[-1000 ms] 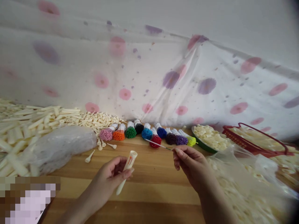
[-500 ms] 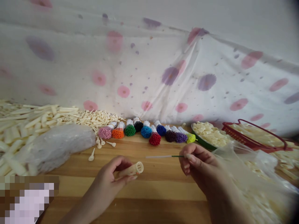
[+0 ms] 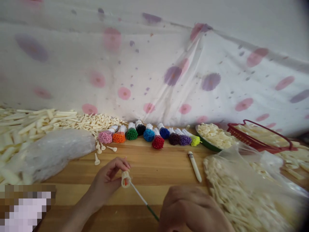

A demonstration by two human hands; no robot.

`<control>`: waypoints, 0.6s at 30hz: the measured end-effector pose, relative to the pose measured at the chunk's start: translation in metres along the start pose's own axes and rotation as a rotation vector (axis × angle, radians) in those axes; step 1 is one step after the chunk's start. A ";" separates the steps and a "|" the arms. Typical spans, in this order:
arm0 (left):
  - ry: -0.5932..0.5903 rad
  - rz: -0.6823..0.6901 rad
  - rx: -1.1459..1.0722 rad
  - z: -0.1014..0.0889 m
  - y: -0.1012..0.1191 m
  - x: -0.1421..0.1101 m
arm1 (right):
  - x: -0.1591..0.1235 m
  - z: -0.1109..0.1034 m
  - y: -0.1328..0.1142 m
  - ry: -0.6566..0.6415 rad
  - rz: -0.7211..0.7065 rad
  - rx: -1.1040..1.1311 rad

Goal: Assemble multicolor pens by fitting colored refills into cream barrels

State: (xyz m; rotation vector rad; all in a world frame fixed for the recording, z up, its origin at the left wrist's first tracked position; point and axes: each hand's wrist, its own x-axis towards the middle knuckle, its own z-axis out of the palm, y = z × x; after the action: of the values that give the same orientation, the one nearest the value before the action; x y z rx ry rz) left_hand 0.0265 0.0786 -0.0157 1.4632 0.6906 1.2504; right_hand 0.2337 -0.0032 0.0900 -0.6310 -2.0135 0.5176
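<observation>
Spotted sheet: hangs behind the worktop's back edge.
Worktop: striped wood.
Loose cream parts: heaped along the left edge, a grey plastic bag before them.
Clear bag: full of cream pieces, by the right edge.
Red basket: back right corner, filled.
Green bowl: left of the basket, heaped.
Right hand: near the front edge, grip curled round the refill's green end, fingertips hidden.
Left hand: left of centre, grip pinching the tube.
Ten coloured bundles: row near the back edge.
White pen: flat, just beside the clear bag.
Tube: open mouth towards the front edge, orange inside.
Refill: slanting, white end at the tube's mouth; whether inside, cannot tell.
</observation>
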 end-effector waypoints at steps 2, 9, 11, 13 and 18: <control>-0.013 -0.004 0.003 -0.001 -0.001 0.000 | -0.001 0.013 0.010 0.076 -0.068 -0.026; -0.033 -0.037 0.057 0.001 0.004 0.001 | -0.007 0.031 0.020 0.096 -0.030 -0.045; -0.033 -0.041 0.075 0.002 0.007 0.001 | -0.008 0.031 0.020 0.089 0.030 -0.039; -0.035 -0.043 0.093 0.003 0.009 0.001 | -0.010 0.030 0.021 0.063 0.095 -0.026; -0.041 -0.049 0.130 0.004 0.011 0.001 | -0.014 0.032 0.024 0.060 0.112 -0.003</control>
State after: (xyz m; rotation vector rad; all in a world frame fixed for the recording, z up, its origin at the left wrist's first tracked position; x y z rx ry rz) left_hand 0.0282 0.0748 -0.0052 1.5642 0.7872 1.1525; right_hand 0.2173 0.0037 0.0511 -0.7557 -1.9306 0.5548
